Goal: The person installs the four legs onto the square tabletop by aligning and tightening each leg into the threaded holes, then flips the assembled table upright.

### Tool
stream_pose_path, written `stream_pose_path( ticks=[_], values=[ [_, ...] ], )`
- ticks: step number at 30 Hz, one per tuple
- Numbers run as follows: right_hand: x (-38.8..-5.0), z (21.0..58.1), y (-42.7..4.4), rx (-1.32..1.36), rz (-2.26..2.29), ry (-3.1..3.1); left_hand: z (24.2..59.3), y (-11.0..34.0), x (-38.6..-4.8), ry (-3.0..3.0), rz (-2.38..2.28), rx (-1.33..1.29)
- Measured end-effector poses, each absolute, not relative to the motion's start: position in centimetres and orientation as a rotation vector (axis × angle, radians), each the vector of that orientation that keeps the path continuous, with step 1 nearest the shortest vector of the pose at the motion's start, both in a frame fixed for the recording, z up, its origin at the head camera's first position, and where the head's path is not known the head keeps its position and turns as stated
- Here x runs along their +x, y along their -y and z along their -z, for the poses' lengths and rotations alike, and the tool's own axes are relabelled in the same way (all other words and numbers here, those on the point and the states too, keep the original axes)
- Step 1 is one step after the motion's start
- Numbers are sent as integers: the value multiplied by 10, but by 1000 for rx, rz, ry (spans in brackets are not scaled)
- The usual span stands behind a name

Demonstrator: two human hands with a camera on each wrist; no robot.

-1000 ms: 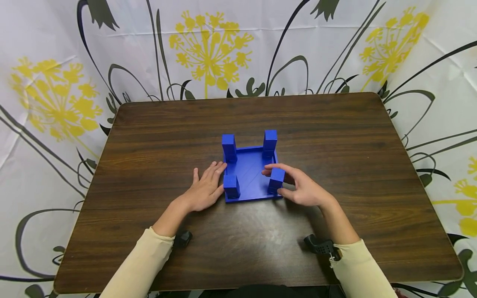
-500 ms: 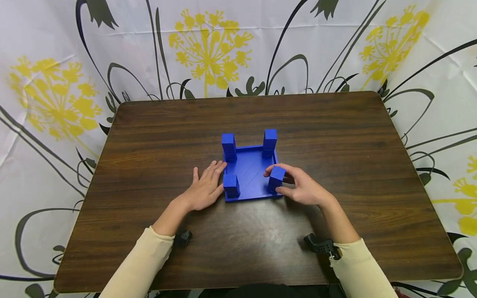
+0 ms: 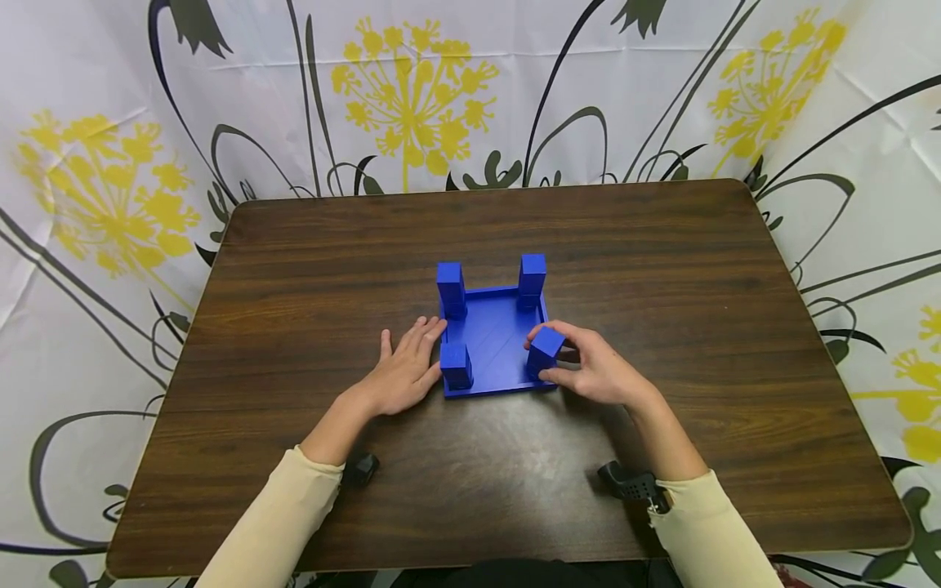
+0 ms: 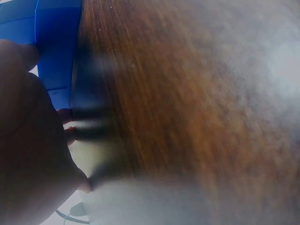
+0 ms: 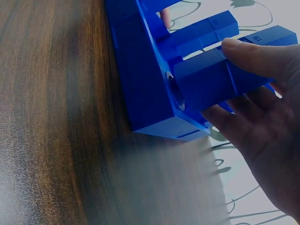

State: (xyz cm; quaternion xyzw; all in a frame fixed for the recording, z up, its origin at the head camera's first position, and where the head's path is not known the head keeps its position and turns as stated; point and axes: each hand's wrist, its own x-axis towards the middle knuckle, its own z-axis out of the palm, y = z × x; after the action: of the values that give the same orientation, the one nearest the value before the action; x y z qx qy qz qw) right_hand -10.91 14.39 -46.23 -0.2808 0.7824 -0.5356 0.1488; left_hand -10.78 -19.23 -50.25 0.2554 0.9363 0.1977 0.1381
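A square blue tray-like base [image 3: 500, 339] with a low rim lies mid-table, a blue square post at each corner. My right hand [image 3: 599, 367] grips the near right post [image 3: 546, 349] between thumb and fingers. That post looks turned and tilted against the base; in the right wrist view, a small shiny curved edge [image 5: 182, 104] shows at its foot. My left hand [image 3: 400, 377] lies beside the base's left side with fingers extended, its thumb at the near left post [image 3: 456, 366]. In the left wrist view, the left hand [image 4: 28, 140] is dark and partly hides the blue side.
The far left post [image 3: 452, 290] and far right post [image 3: 532, 280] stand upright. Around the base stretches a brown wood-grain table [image 3: 331, 261]. Behind it hangs a white curtain [image 3: 265, 90] with flower prints. Each wrist wears a black device [image 3: 634, 483].
The near right post has turned and tilted a little in my right hand, its top shifting slightly. The right thumb has moved leftward along it. My left hand has stayed in place.
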Motion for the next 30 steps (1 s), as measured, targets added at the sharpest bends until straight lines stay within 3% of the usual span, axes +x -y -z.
stream_pose_path(
  ticks=[30],
  values=[
    [-105, 470, -133, -670, 1548, -2531, 505, 192, -108, -2706, -580, 746]
  ],
)
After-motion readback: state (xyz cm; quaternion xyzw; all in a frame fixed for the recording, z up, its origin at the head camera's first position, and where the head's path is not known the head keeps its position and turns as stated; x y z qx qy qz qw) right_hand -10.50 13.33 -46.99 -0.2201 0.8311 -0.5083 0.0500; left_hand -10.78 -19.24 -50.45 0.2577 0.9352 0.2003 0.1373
